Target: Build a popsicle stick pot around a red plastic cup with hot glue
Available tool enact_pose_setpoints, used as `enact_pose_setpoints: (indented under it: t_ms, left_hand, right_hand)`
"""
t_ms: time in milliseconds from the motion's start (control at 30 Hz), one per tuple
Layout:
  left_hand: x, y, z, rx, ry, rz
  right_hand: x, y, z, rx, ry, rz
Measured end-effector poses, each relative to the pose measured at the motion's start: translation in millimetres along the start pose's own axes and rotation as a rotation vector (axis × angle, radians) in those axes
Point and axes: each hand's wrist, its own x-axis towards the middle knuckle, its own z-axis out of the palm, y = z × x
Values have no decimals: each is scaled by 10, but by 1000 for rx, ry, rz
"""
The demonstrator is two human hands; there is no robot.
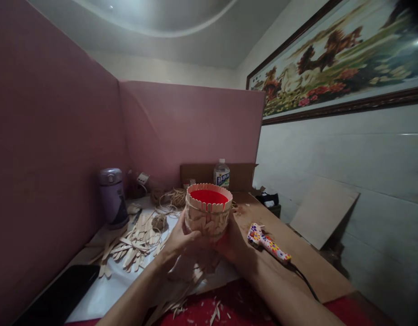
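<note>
Between my two hands is a round pot (pixel 209 219), its outside covered with upright wooden craft sticks and its inside bright red. A band of twine seems to run round it below the scalloped rim. My left hand (pixel 183 237) wraps its left side, the thumb lying across the front. On the right and underneath, my right hand (pixel 231 242) supports it, with most of its fingers hidden in shadow behind the pot. The pot is held upright, raised above the table. A flower-patterned glue gun (pixel 269 243) lies to the right of my right hand.
Loose craft sticks (pixel 137 242) and twine balls (pixel 159 222) lie at left. A purple flask (pixel 113 199) stands by the pink partition (pixel 191 127). Behind the pot is a clear bottle (pixel 222 173). A dark flat object (pixel 59 294) sits front left. The glue gun's cord (pixel 305 280) trails toward me.
</note>
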Motion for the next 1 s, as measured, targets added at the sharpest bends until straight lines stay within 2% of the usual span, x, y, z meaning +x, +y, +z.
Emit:
enact_pose_setpoints:
  t_ms: [133, 300, 433, 533, 633, 733, 800, 1000]
  left_hand:
    - [-66, 66, 72, 22, -16, -11]
    - [-113, 26, 69, 70, 45, 20]
    - [-112, 3, 37, 195, 66, 59]
    - [-97, -5, -4, 363, 169, 122]
    - [-86, 17, -29, 474, 257, 229]
    - [-90, 87, -22, 493, 266, 288]
    - [-98, 140, -13, 468, 261, 288]
    - [-119, 213, 17, 397, 232, 255]
  right_hand:
    - [-22, 3, -50, -49, -18, 0]
    - [-33, 26, -42, -59, 12, -48]
    - [-13, 29, 15, -13, 141, -89]
    - [-17, 24, 43, -7, 202, -109]
    - [-27, 35, 30, -13, 155, -138]
    - [-21, 76, -5, -2, 140, -114]
    - [-14, 116, -12, 8, 129, -83]
    - [-45, 215, 12, -48, -18, -1]
